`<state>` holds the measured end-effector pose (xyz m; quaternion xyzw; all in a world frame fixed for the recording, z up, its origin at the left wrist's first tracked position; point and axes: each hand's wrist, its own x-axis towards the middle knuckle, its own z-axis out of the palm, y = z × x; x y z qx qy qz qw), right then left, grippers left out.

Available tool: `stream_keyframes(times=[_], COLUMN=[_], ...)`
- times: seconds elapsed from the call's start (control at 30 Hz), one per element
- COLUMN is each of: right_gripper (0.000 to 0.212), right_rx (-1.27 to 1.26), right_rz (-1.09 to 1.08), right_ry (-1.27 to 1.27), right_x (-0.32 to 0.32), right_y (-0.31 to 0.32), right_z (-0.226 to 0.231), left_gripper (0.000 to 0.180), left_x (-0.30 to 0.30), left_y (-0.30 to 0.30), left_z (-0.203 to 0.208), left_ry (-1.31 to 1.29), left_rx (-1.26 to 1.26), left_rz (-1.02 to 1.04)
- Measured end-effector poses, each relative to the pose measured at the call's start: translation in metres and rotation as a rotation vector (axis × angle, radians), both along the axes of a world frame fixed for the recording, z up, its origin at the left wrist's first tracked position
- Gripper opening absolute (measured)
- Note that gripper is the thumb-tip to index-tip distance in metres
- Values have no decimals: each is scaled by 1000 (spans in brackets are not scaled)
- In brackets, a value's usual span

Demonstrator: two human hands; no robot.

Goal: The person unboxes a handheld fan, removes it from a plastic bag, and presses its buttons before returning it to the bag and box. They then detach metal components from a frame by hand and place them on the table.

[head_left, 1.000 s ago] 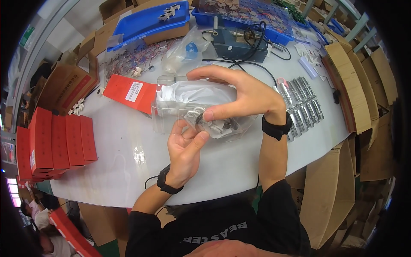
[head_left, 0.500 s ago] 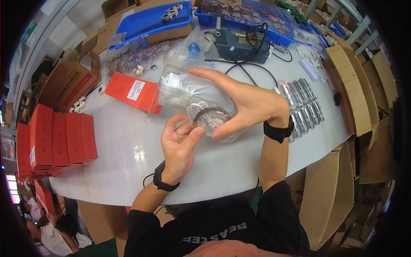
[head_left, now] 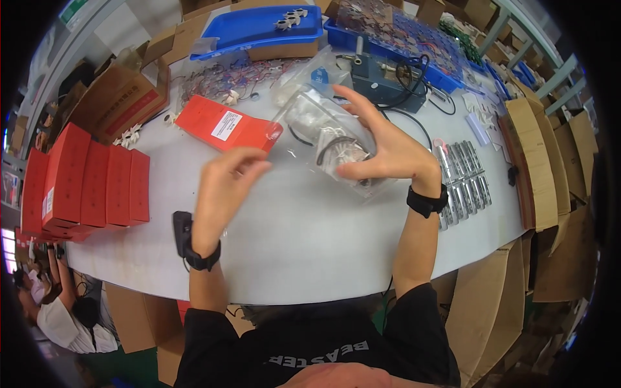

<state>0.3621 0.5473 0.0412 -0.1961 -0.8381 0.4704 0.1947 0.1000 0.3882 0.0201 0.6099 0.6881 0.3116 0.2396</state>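
My right hand point(head_left: 391, 152) is wrapped round a clear plastic package point(head_left: 304, 113) above the table. Inside the clear plastic are a dark coiled cable and pale contents that I cannot make out. To its left, my left hand point(head_left: 223, 191) is off the package, with bent fingers, a gap between thumb and fingers, and nothing visible in it. Just beyond the left hand lies a flat red box point(head_left: 204, 123) with a white label, close to the package's far-left end.
At left stands a row of red boxes point(head_left: 68, 178). Several silvery tubes point(head_left: 466, 178) lie at right. Behind are a blue-grey machine point(head_left: 378, 77) with black cables, a blue tray point(head_left: 259, 35) and wired parts point(head_left: 220, 77). Open cartons point(head_left: 491, 291) flank the table; another person point(head_left: 71, 320) sits far left.
My left hand has let go of the package and moved left, toward the red box. My right hand keeps hold of the package, which has shifted slightly to the right in the view.
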Motion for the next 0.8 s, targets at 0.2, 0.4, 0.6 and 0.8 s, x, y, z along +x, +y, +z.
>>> stream_keyframes(times=[0.2,0.4,0.6,0.8], right_gripper=[111,108,102,98], right_rx=[14,-50,-5,88], right_rz=[74,211,279,196], right_ry=[-88,-123,-195,-238], right_x=[-10,-24,-42,-47], right_y=[-2,-12,-25,-19], right_z=[-1,0,-4,-19], left_gripper=[32,23,29,33], left_x=[-24,-47,-46,-42], left_y=[22,28,27,22], left_z=[-23,-42,-41,-30], left_ry=[893,350,155,43], left_rx=[648,394,593,626], left_rz=[117,433,416,325])
